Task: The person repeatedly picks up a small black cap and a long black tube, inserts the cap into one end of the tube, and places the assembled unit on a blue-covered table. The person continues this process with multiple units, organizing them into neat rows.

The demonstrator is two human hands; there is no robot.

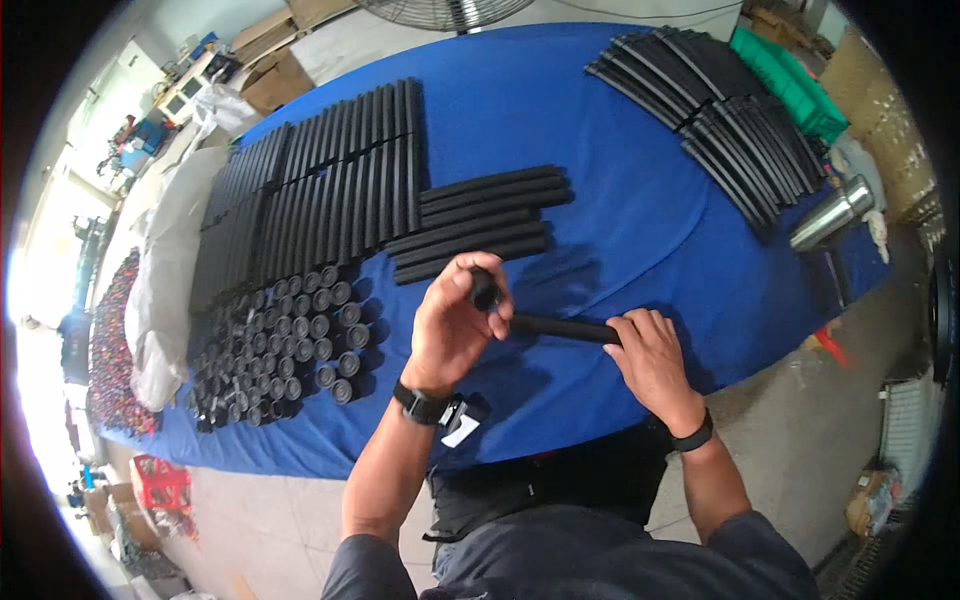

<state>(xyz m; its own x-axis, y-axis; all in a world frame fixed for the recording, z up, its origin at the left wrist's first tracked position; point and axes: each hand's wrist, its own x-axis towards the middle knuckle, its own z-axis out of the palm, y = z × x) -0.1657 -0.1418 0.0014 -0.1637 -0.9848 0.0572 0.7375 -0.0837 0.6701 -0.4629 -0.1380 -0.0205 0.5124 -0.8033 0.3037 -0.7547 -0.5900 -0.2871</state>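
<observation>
My left hand (455, 325) is closed round a small black round cap (484, 290), held between thumb and fingers above the blue cloth. My right hand (650, 362) grips one end of a black tube (568, 328), whose other end points left toward the cap. A small gap seems to part cap and tube. Several similar black caps (303, 328) stand in a cluster to the left of my left hand. Just beyond my hands lie several loose black tubes (470, 238). Larger rows of black tubes (345, 160) fill the far left part of the table.
A blue cloth (520, 100) covers the table. At the far right lie more dark tubes (715, 120), beside a green crate (790, 85) and a shiny metal flask (832, 213). A small black-and-white object (462, 425) sits near my left wrist. A fan (445, 12) stands beyond the table.
</observation>
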